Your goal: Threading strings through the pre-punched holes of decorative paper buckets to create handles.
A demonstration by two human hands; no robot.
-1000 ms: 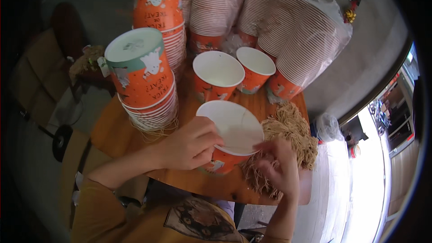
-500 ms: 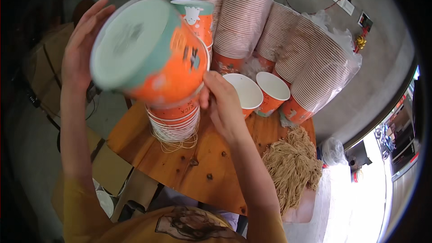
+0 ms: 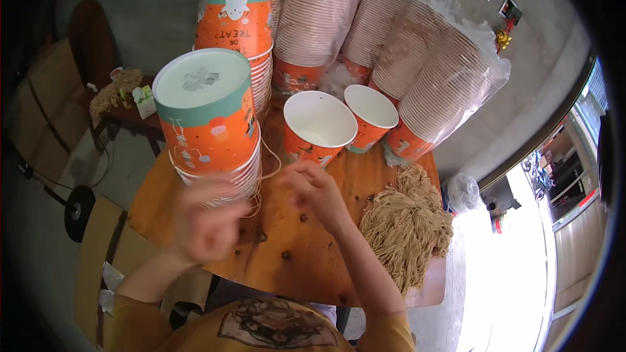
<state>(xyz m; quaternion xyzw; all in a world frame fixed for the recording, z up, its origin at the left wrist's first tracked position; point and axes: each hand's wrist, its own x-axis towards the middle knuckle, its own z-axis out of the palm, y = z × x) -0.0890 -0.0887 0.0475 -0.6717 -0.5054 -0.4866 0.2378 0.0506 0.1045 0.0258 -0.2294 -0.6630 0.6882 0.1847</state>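
An orange and green paper bucket (image 3: pixel 205 120) stands upside down on a stack of nested buckets (image 3: pixel 244 186) at the table's left. In front of that stack my left hand (image 3: pixel 212 221) is smeared by motion; its fingers cannot be made out. To the right of the stack, my right hand (image 3: pixel 319 195) hovers over the table, its fingers loosely bent and apart, with nothing visible in them. Its fingertips are near thin cord loops (image 3: pixel 270 169) that hang from the stack. Two buckets, a wider one (image 3: pixel 319 120) and a smaller one (image 3: pixel 372 120), stand upright beyond it.
Tall plastic-wrapped bucket stacks (image 3: pixel 450 85) line the back of the wooden table (image 3: pixel 313 234). Another inverted stack (image 3: pixel 235 23) rises behind the front one. A heap of tan cord (image 3: pixel 407 228) lies on the right. Cardboard (image 3: pixel 98 274) is at the lower left.
The bucket that was tilted between my hands now sits upside down on the front stack, released. Both hands have come away; the left has dropped down and to the right. The view has shifted.
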